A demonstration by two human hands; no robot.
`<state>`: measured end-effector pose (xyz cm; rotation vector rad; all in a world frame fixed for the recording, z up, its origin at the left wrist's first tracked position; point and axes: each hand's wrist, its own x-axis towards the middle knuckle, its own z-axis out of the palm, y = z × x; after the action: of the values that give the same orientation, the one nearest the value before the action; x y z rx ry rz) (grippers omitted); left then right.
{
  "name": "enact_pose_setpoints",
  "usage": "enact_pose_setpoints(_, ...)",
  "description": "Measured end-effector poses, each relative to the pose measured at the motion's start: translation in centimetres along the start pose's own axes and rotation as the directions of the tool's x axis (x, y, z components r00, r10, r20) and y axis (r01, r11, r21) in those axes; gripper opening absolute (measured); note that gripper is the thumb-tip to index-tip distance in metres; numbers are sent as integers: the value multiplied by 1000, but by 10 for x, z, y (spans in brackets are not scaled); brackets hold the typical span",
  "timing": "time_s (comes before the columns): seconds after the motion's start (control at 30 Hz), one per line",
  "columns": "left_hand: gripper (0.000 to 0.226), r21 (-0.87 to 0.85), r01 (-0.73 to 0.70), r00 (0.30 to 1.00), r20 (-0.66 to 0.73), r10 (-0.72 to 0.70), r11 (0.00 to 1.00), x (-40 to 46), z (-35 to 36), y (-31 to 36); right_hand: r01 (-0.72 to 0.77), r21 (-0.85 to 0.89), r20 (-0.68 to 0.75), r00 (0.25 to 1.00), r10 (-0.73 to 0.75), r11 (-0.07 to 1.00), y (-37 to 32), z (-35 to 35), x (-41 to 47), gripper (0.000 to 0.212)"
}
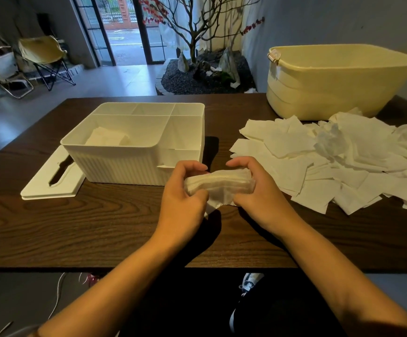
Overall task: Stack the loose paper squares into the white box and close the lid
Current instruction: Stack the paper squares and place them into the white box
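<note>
- While both hands meet over the near middle of the dark wooden table [80,227], they hold a small stack of paper squares [218,182] between them, just above the tabletop.
- Left hand [181,193]: its fingers are curled over the left end of the stack, with the thumb tucked under the near edge, so it grips the paper.
- Right hand [258,190]: its fingers arch over the right end of the stack and the thumb presses at the near edge, pinching the same bundle.
- One sheet hangs loose below the stack, its corner touching the table between the two wrists.
- White box [134,144]: it stands open on the table just left of and behind the hands, with ribbed sides and several compartments. A few paper squares already lie in its large front compartment.
- Lid [51,176]: it lies flat on the table, touching the box's left side, with a long slot in its top.
- Loose paper squares [338,156]: a wide, untidy heap spreads over the right half of the table, beginning just beside the right hand.
- Yellow tub [338,81]: it sits at the far right corner of the table, behind the heap, with some sheets against its base.
- Beyond the table are a folding chair [44,59], a bare-branched tree [197,25] in a gravel bed, and glass doors.
</note>
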<state>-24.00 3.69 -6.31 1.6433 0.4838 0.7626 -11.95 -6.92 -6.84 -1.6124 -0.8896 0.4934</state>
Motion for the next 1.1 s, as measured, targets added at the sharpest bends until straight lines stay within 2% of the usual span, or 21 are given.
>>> enact_pose_setpoints(0.13, 43, 97, -10, 997, 78, 3, 995, 0, -8, -2, -34, -46, -5, 999, 34, 998, 0, 0, 1, 54)
enact_pose_setpoints(0.23, 35, 272, -61, 982, 190, 9, 960, 3, -21, -2, -46, 33, -73, 996, 48, 998, -1, -1, 3, 42)
enact_pose_setpoints(0.3, 27, 325, -65, 978, 210, -5, 944, 6, -27, 1, -88, 112, -75, 992, 97, 990, -2, -3, 4, 42)
enact_pose_setpoints(0.37, 26, 280, -10, 976, 210, -52, 960, 8, -31, 7, -138, 231, -63, 986, 157, 963, -4, -7, 5, 37)
enact_pose_setpoints(0.47, 24, 189, 79, 974, 196, -116, 979, 14, -37, 14, -210, 498, 29, 974, 225, 841, -10, -12, 8, 26)
enact_pose_setpoints(0.6, 28, 93, 132, 981, 132, -144, 987, 21, -42, 22, -248, 617, 140, 968, 206, 747, -22, -7, 12, 39)
enact_pose_setpoints(0.7, 28, 67, 100, 993, 56, -104, 993, 26, -48, 35, -241, 585, 160, 970, 182, 774, -36, 11, 15, 27)
enact_pose_setpoints(0.93, 27, 154, 4, 1000, -16, -2, 988, 44, -90, 61, -169, 466, 39, 985, 171, 869, -81, 56, 46, 14)
enact_pose_setpoints(1.03, 24, 147, 4, 999, -34, 1, 989, 57, -114, 65, -144, 483, 10, 987, 159, 864, -98, 70, 63, 15)
enact_pose_setpoints(1.1, 19, 157, -54, 993, -93, 69, 986, 66, -134, 65, -145, 476, -7, 986, 168, 868, -109, 78, 75, 18)
